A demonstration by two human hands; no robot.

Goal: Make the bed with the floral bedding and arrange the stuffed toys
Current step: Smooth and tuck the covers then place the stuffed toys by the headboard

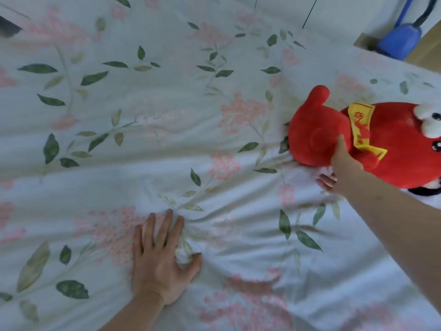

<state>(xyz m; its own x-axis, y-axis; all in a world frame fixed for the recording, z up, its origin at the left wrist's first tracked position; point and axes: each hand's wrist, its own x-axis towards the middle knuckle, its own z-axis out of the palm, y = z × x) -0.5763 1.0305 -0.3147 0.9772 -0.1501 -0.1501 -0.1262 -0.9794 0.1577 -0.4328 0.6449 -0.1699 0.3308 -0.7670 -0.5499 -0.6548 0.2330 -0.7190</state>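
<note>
The floral duvet (167, 115), pale with pink blossoms and green leaves, covers the whole bed and is creased around my hands. My left hand (160, 256) lies flat on it near the bottom middle, fingers spread and pressing into the fabric. A red stuffed toy (386, 139) with a yellow scarf and white eyes lies on its side at the right edge. My right hand (338, 168) grips the toy's lower body, thumb on top and fingers curled beneath.
A blue object (401, 39) with a dark hose sits beyond the bed's far right corner, next to a wooden surface (429, 51). A black-and-white item (427, 189) peeks out under the red toy. A thin dark cord (310, 13) hangs at the top.
</note>
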